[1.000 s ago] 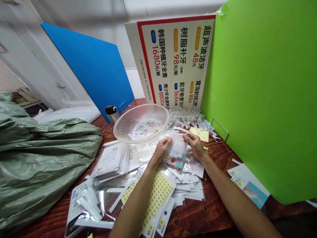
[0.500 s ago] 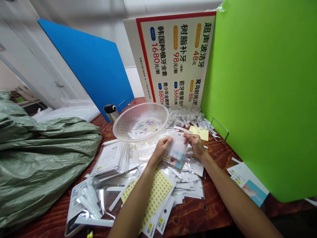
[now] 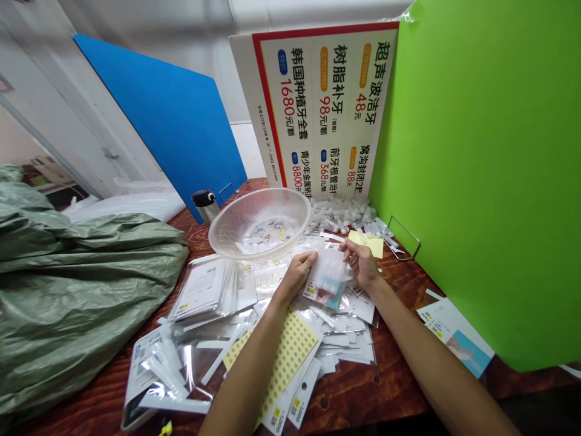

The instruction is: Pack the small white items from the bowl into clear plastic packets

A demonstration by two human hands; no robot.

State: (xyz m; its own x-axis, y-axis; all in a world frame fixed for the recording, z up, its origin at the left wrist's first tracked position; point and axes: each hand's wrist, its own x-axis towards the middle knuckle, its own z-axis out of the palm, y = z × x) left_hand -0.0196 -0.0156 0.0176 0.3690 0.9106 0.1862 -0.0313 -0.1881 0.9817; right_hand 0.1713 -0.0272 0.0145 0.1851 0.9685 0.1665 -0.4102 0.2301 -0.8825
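Observation:
My left hand (image 3: 298, 272) pinches the left edge of a small clear packet (image 3: 327, 275) with a white, blue and pink card in it. At the packet's upper right, my right hand (image 3: 360, 260) has its fingers closed; what they hold, if anything, is too small to tell. Under my forearms lies a yellow sticker sheet (image 3: 297, 339) with rows of round dots, on top of more bagged cards (image 3: 347, 342). Behind the packet are a yellow paper (image 3: 373, 244) and a pile of small translucent white pieces (image 3: 342, 212).
A translucent plastic basin (image 3: 216, 233) stands beyond my left hand, beside a steel flask (image 3: 206, 206). Stacked card packets (image 3: 200, 284) lie at left, near green sheeting (image 3: 91, 272). Blue (image 3: 167, 109), printed (image 3: 313, 115) and green (image 3: 481, 169) boards stand around the wooden table (image 3: 385, 387).
My right hand has shifted slightly right, with its fingers now at the packet's corner. The packet in my left hand has turned a little and lies more open to view.

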